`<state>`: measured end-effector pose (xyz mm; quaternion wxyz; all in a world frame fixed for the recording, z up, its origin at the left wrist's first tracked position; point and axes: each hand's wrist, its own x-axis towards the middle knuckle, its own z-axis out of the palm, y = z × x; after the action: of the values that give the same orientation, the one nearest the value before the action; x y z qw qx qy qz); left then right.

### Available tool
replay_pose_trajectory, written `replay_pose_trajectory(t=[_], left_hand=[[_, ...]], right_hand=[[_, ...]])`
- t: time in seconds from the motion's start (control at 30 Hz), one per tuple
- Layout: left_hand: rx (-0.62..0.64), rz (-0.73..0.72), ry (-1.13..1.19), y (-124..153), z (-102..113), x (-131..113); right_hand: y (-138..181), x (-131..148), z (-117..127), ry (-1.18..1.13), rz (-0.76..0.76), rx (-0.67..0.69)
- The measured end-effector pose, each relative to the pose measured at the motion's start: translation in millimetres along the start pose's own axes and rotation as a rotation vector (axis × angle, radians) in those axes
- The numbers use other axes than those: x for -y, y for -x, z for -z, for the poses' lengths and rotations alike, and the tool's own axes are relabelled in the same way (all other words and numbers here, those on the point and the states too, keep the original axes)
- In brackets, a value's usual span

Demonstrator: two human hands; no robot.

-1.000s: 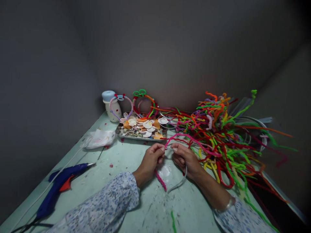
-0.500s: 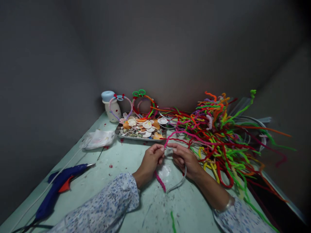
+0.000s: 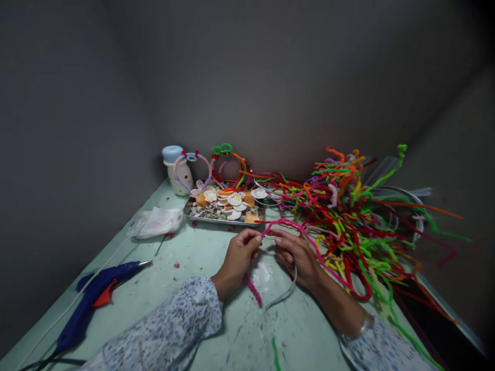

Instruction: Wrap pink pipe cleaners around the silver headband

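Observation:
My left hand (image 3: 242, 257) pinches a thin hoop, which looks like a headband (image 3: 284, 298), at its far curve. Bright pink pipe cleaner (image 3: 254, 291) is wound round the band's left end, just below that hand. From my left fingertips its loose length (image 3: 288, 221) arches up and right, past the back of my right hand (image 3: 296, 255) toward the wrist. The right fingers are curled on the bare pale side of the band, their tips close to the left ones. What lies between the fingertips is partly hidden.
A large tangle of coloured pipe cleaners (image 3: 340, 206) fills the right side. Behind my hands stands a metal tray (image 3: 216, 221) of shells, with decorated headbands (image 3: 192, 172) and a lidded bottle (image 3: 178, 172). At left lie a blue glue gun (image 3: 93, 299) and a plastic packet (image 3: 158, 222).
The loose pink pipe cleaner has swung nearer, from lying out over the tangle to curving down beside my right hand and wrist. Both hands stay nearly where they were.

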<state>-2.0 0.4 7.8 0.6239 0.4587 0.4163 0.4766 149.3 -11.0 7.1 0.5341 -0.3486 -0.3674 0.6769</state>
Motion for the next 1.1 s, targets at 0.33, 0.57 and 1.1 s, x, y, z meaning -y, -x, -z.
replay_pose_trajectory(t=[0.33, 0.57, 1.1], left_hand=[[-0.007, -0.042, -0.071, 1.4, -0.7, -0.7], [-0.024, -0.070, -0.107, 3.3, -0.5, -0.4], [-0.006, -0.058, -0.063, 3.7, -2.2, 1.9]], right_hand=[[-1.7, -1.0, 6.0, -0.010, -0.022, 0.034], [-1.3, -0.7, 3.2, 0.026, 0.004, 0.013], [-0.2, 0.9, 0.5, 0.038, -0.006, 0.002]])
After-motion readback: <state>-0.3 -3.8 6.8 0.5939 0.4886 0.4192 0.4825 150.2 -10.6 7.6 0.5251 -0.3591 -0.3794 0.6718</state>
